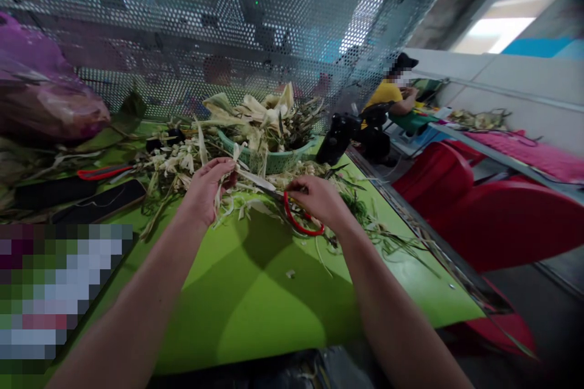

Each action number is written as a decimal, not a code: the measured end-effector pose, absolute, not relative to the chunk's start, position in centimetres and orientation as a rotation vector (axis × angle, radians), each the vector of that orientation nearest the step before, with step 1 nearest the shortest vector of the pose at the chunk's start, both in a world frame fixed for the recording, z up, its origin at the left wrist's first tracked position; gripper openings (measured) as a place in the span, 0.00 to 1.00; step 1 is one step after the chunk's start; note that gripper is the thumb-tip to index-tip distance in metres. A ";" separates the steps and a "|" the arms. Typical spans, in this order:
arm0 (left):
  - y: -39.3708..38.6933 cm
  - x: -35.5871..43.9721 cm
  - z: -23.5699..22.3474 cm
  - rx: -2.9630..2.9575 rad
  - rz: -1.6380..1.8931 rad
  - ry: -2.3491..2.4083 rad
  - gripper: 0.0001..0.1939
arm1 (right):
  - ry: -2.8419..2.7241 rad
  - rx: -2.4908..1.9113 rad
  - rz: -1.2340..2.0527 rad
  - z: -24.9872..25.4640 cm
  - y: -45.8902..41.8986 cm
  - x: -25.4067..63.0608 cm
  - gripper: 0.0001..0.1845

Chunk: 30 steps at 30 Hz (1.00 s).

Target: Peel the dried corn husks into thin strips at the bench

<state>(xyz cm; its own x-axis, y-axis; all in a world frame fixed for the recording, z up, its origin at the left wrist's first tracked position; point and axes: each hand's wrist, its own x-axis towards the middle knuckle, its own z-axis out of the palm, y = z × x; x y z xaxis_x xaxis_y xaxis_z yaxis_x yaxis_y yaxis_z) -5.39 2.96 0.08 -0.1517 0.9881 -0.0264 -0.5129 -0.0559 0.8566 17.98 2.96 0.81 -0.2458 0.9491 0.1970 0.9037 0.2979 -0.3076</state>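
My left hand [210, 187] pinches a pale strip of dried husk [252, 179] that stretches out to the right. In my right hand [319, 199] is a pair of scissors [303, 225] with red-rimmed handles, its blades pointing left toward the strip's end. Whether the blades touch the strip I cannot tell. Just beyond both hands stands a green basket [278, 161] heaped with dried husks [260, 115] and dark stalks. Pale flower-like pieces [180, 161] and green scraps lie around it on the table.
On the left are a red-handled tool [104, 172], a dark phone-like slab [101, 202] and a purple plastic bag [41, 79]. A black object [336, 138] stands right of the basket. Red chairs [497, 213] stand past the green table's [269, 310] right edge. A person in yellow [387, 93] sits farther back.
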 end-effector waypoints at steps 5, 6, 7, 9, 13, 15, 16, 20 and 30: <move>2.8 -5.4 0.3 0.748 1.528 0.894 0.11 | -2.232 -1.723 0.027 2.0 0.7 18.3 0.12; 2.8 -5.4 0.3 0.744 1.534 0.892 0.11 | -2.304 -1.685 0.104 2.0 0.0 18.2 0.08; 2.8 -5.5 0.3 0.742 1.540 0.890 0.11 | -2.369 -1.657 0.171 1.9 -0.6 18.1 0.06; 2.8 -5.5 0.3 0.744 1.544 0.884 0.11 | -2.454 -1.649 0.218 1.4 -1.7 17.6 0.06; 2.7 -5.6 0.4 0.750 1.526 0.872 0.11 | -2.496 -1.752 0.065 -0.2 -2.8 16.5 0.07; 2.6 -5.6 0.5 0.752 1.517 0.865 0.10 | -2.512 -1.745 0.036 -0.5 -3.0 16.2 0.07; 2.6 -5.6 0.6 0.752 1.516 0.858 0.10 | -2.507 -1.724 0.066 -0.5 -3.0 16.2 0.07; 2.5 -5.8 0.7 0.743 1.503 0.813 0.10 | -2.309 -1.597 0.468 0.3 -2.8 16.9 0.04; 1.1 -5.9 1.7 0.896 1.134 0.600 0.08 | -1.677 -1.291 1.228 2.8 -1.7 17.3 0.12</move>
